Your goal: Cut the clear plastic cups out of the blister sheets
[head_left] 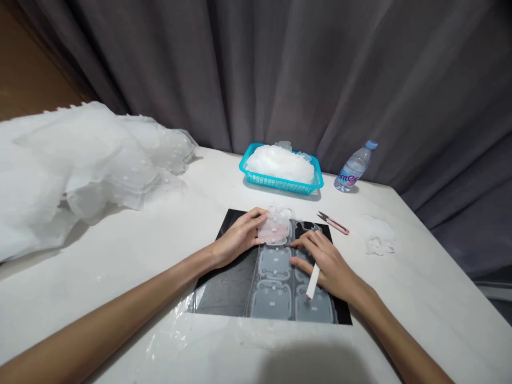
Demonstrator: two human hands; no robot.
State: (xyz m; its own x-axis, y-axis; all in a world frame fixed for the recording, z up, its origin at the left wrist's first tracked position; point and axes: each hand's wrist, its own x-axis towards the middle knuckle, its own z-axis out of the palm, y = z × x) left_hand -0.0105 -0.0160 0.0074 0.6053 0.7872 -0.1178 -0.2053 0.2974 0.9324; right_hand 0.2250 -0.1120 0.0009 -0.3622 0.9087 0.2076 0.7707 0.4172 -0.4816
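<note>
My left hand (pixel 241 234) pinches a translucent, frosted plastic piece (pixel 274 229) with rounded corners, held over the upper part of a black mat (pixel 228 290). On the mat lies a clear plastic sheet with several frosted, rounded-square pieces (pixel 275 263) in two columns. My right hand (pixel 322 261) is over the right column, thumb and index finger reaching toward the middle, fingertips close to the sheet. A slim white stick-like tool (pixel 313 282) is tucked in that hand and sticks out below the palm, pointing toward me. Its tip is too small to make out.
Behind the mat stands a turquoise basket (pixel 280 184) heaped with white translucent pieces. A water bottle (pixel 354 169) and pink-handled thread snips (pixel 335 223) are to the right, with plastic scraps (pixel 378 234) nearby. A large pile of clear plastic sheets (pixel 96 160) covers the left.
</note>
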